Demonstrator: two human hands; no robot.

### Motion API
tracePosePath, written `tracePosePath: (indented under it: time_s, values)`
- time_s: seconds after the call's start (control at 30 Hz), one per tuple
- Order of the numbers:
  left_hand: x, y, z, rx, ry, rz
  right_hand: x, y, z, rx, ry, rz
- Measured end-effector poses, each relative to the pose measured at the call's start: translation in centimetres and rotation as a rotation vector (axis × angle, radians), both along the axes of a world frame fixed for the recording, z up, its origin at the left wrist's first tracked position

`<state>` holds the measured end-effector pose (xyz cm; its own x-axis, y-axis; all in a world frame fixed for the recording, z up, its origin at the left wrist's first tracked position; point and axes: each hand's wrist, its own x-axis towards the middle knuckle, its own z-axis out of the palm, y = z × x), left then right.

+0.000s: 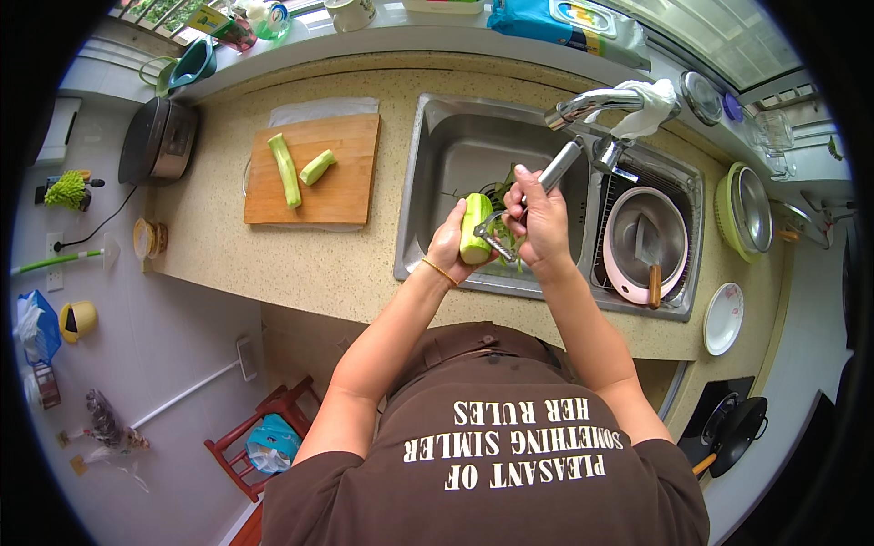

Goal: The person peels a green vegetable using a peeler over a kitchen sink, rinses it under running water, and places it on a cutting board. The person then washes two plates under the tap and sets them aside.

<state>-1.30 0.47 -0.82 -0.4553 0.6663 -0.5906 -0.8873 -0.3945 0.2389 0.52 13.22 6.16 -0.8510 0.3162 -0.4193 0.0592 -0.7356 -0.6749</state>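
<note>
Over the near edge of the left sink basin (pixel 444 164), my left hand (pixel 448 235) grips a pale green, largely peeled gourd or squash (pixel 476 228). My right hand (pixel 543 222) is closed around the metal handle of a vegetable peeler (pixel 561 166). The peeler's blade head (pixel 495 239) lies against or just over the gourd's side; exact contact is hard to tell. Below the hands, dark green peelings (pixel 504 184) lie in the basin. To the left, a wooden cutting board (pixel 341 198) carries two peeled green pieces, one long (pixel 285 170) and one short (pixel 318 167).
A chrome faucet (pixel 594 106) with a white cloth (pixel 645 109) arches over the sink. In the right basin, a pink-rimmed bowl (pixel 625 273) holds a knife or spatula with a wooden handle (pixel 655 286). A white plate (pixel 724 319) sits at right, a rice cooker (pixel 160 140) at left.
</note>
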Motion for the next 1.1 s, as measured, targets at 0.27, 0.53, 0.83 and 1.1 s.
tracePosePath:
  time_s: [0.27, 0.53, 0.83, 1.1]
  values:
    - [0.8, 0.6, 0.5, 0.085, 0.147, 0.045, 0.4, -1.1, -0.9, 0.051, -0.021, 0.057]
    - [0.4, 0.1, 0.3, 0.179, 0.129, -0.003, 0.0, -0.9, -1.8, -0.053, -0.135, 0.127]
    - [0.7, 0.5, 2.0, -0.018, 0.121, -0.015, -0.4, -0.1, -1.4, 0.018, -0.127, 0.143]
    - [1.7, -2.3, 4.0, -0.092, 0.208, -0.338, -2.8, 3.5, -7.2, 0.191, -0.227, -0.121]
